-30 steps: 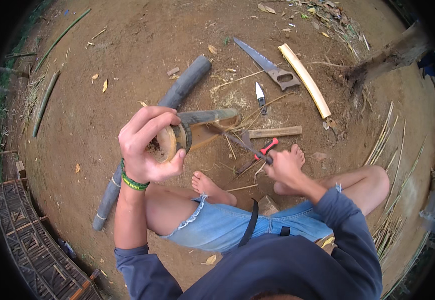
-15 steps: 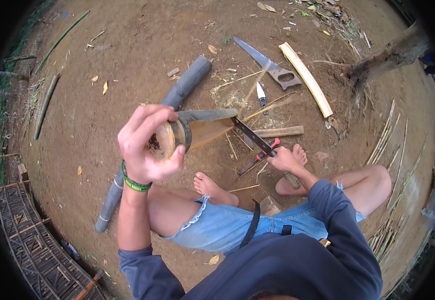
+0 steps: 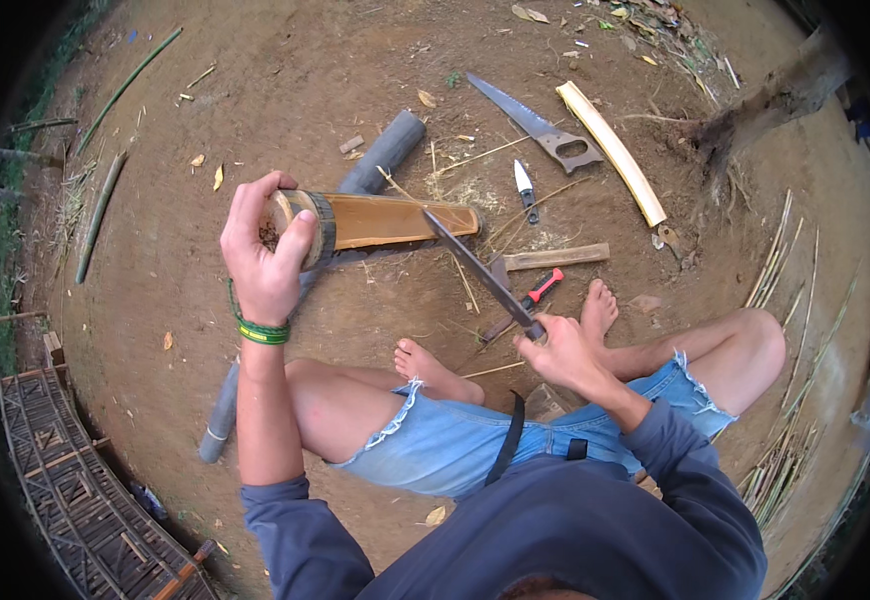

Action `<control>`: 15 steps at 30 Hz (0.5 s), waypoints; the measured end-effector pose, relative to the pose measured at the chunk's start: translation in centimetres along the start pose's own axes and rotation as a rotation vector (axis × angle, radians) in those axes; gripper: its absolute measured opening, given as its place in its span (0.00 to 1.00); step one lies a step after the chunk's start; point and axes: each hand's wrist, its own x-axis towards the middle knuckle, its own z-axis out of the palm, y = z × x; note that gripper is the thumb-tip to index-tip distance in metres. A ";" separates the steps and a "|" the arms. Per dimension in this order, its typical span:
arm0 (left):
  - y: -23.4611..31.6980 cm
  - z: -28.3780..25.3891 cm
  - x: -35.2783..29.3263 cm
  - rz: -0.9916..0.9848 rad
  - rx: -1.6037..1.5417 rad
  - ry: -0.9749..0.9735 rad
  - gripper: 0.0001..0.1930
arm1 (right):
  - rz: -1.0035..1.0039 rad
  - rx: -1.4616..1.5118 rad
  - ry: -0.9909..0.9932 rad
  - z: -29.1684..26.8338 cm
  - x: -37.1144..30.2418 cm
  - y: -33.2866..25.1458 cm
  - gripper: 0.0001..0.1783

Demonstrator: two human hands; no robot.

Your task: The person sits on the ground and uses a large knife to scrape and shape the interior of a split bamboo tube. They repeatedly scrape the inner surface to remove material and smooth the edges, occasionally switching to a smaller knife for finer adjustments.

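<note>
My left hand (image 3: pixel 263 245) is closed round the near end of a bamboo section (image 3: pixel 385 218), with its thumb on the ring-shaped end. A long side opening shows the section's tan inner wall, and its narrower end points right. In my right hand (image 3: pixel 562 352) is the handle of a long dark-bladed knife (image 3: pixel 483 272), mostly hidden by the fingers. The blade slants up to the left, its tip at the opening's lower edge; I cannot tell whether it touches. A thin curled strip (image 3: pixel 405 190) sticks up by the opening.
A dark bamboo pole (image 3: pixel 392 150) lies beneath the section. Ahead are a handsaw (image 3: pixel 555 140), a split bamboo strip (image 3: pixel 610 155), a small knife (image 3: pixel 525 190), a wooden-handled tool (image 3: pixel 560 257) and a red-handled tool (image 3: pixel 545 287). A tree trunk (image 3: pixel 775 100) stands right; a slatted bamboo rack (image 3: pixel 75 480), left.
The bamboo section has turned so its opening faces up more, and its far end has dropped. The long knife's tip has moved left from that end, and my right hand has shifted slightly left and lower.
</note>
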 end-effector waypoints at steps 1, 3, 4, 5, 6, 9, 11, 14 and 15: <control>0.6 0.1 -0.2 -0.010 0.018 0.001 0.18 | -0.036 0.044 0.003 0.0 -0.7 -1.4 0.18; 1.5 0.8 -0.7 -0.008 0.052 0.024 0.17 | -0.105 0.130 0.009 -0.2 -1.9 -4.4 0.16; 2.1 1.3 -0.8 0.004 0.065 0.045 0.16 | -0.157 0.189 0.045 0.2 -2.3 -5.4 0.15; 2.7 1.7 -1.1 0.013 0.079 0.068 0.16 | -0.209 0.245 0.077 0.7 -2.6 -6.4 0.13; 3.1 1.9 -1.3 0.032 0.078 0.087 0.15 | -0.261 0.301 0.110 1.0 -2.9 -6.7 0.12; 3.3 2.2 -1.9 0.096 0.055 0.072 0.14 | -0.189 0.264 0.110 2.1 -2.9 -5.1 0.14; 3.4 2.0 -1.7 0.145 0.061 0.047 0.14 | -0.139 0.103 0.119 2.0 -2.3 -1.8 0.15; 4.1 2.0 -1.6 0.085 0.096 0.026 0.14 | -0.119 0.080 0.071 0.2 -2.3 -1.6 0.15; 3.8 1.9 -1.8 0.124 0.071 0.016 0.14 | -0.168 0.097 0.065 0.4 -3.3 -2.0 0.15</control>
